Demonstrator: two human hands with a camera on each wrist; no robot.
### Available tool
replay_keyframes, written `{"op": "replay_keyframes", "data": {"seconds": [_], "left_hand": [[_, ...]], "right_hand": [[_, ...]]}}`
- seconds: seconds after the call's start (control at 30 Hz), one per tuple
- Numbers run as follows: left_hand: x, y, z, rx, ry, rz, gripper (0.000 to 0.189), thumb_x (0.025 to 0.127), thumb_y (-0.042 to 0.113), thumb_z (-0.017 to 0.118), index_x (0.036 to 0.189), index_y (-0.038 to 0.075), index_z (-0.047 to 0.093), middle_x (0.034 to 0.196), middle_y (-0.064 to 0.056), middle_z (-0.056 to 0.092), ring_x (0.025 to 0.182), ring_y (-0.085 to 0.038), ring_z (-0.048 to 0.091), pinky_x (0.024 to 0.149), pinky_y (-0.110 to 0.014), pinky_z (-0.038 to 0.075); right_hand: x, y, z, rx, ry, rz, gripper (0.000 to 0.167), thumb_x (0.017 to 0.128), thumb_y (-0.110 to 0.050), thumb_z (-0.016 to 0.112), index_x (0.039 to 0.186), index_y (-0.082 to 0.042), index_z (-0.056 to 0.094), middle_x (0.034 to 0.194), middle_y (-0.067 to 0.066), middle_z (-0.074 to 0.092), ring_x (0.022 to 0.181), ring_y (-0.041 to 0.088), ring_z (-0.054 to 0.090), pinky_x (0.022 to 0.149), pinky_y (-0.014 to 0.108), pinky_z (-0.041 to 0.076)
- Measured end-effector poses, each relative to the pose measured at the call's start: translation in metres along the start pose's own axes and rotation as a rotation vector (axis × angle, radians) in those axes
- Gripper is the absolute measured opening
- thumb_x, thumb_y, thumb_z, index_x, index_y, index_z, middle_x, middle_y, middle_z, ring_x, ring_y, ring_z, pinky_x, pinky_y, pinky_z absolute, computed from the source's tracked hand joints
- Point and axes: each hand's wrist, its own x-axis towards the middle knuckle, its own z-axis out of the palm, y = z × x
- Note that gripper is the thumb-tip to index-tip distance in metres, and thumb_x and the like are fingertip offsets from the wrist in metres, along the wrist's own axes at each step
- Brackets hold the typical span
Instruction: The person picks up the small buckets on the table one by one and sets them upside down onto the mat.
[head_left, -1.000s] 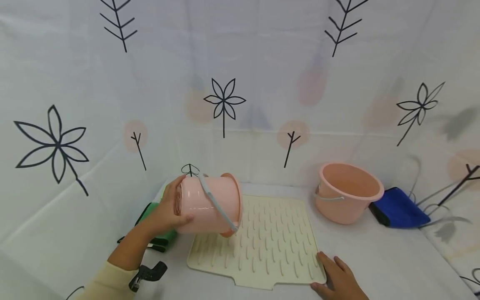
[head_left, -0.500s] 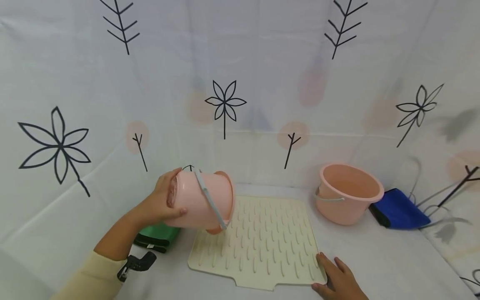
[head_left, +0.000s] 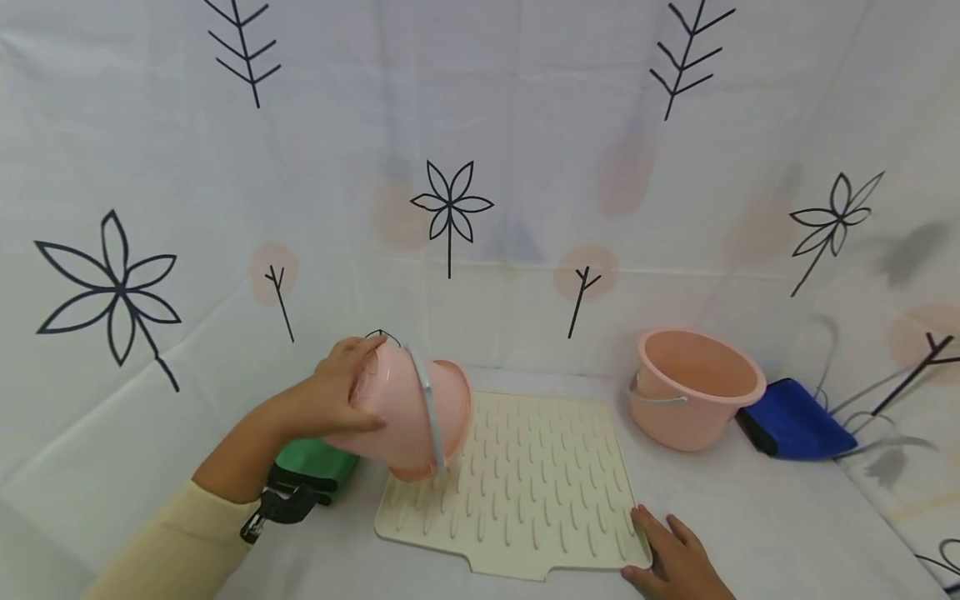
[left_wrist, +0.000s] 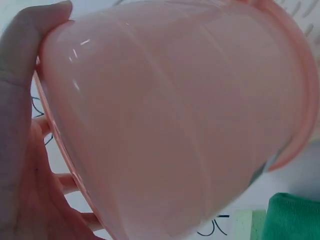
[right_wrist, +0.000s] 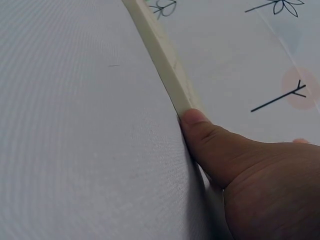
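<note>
Bucket (head_left: 397, 400), tilted over the left edge of the mat (head_left: 555, 475), base gripped by the left hand (head_left: 322, 408), is best turned slowly while the right hand (head_left: 678, 560), fingers relaxed, braces the mat's near right corner.

over the mat (head_left: 555, 467), the middle and right offer a way through, between the tilted bucket (head_left: 397, 408) on the left and the standing bucket (head_left: 693, 421) at far right. the left hand (head_left: 333, 396) and the tilted bucket block the far left corner; the right hand (head_left: 675, 558), the near right one. the curtain (head_left: 517, 125) closes the far side. a blue cloth (head_left: 798, 421) crowds the standing bucket's right; room on the bench (head_left: 795, 525) lies nearer, right of the right hand.
</note>
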Motion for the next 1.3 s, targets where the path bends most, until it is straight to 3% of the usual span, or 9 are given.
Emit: {"op": "replay_keyframes", "data": {"seconds": [0.23,0.37,0.67,0.97,1.3], "left_hand": [[0.002,0.018,0.019,0.078,-0.076,-0.041,0.113,0.072,0.059,0.085,0.165,0.030,0.026,0.166,-0.021,0.019,0.140,-0.057,0.031,0.091,-0.066,0.051],[0.005,0.025,0.031,0.092,-0.047,-0.045,0.112,0.072,0.059,0.085,0.165,0.031,0.028,0.165,-0.019,0.022,0.140,-0.056,0.030,0.091,-0.067,0.051],[0.021,0.040,0.060,0.156,-0.001,-0.141,0.108,0.073,0.068,0.079,0.164,0.045,0.026,0.172,-0.013,0.015,0.151,-0.053,0.020,0.091,-0.079,0.044],[0.032,0.066,0.074,0.278,-0.013,-0.073,0.105,0.072,0.071,0.077,0.163,0.048,0.030,0.172,-0.012,0.019,0.153,-0.052,0.021,0.095,-0.081,0.039],[0.049,0.069,0.079,0.308,-0.087,0.027,0.101,0.073,0.068,0.074,0.162,0.047,0.032,0.171,-0.012,0.025,0.149,-0.053,0.027,0.098,-0.081,0.038]], "right_hand": [[0.002,0.000,0.003,0.003,-0.023,0.007,0.118,0.072,-0.071,0.083,0.161,-0.007,0.040,0.164,0.023,0.039,0.145,0.066,0.022,0.108,0.081,0.028],[0.001,0.000,0.003,-0.002,-0.022,0.001,0.118,0.072,-0.072,0.082,0.161,-0.009,0.040,0.164,0.023,0.040,0.145,0.066,0.021,0.107,0.082,0.028],[-0.003,-0.002,0.000,-0.001,-0.022,0.006,0.118,0.072,-0.072,0.082,0.162,-0.010,0.038,0.164,0.023,0.039,0.145,0.066,0.021,0.107,0.082,0.029],[-0.004,-0.002,-0.004,-0.026,-0.006,0.009,0.116,0.075,-0.070,0.082,0.162,-0.007,0.037,0.164,0.024,0.039,0.145,0.067,0.022,0.105,0.082,0.031],[0.000,0.002,-0.002,-0.028,-0.008,0.005,0.119,0.073,-0.074,0.079,0.163,-0.007,0.036,0.164,0.024,0.038,0.145,0.066,0.021,0.105,0.082,0.031]]}}
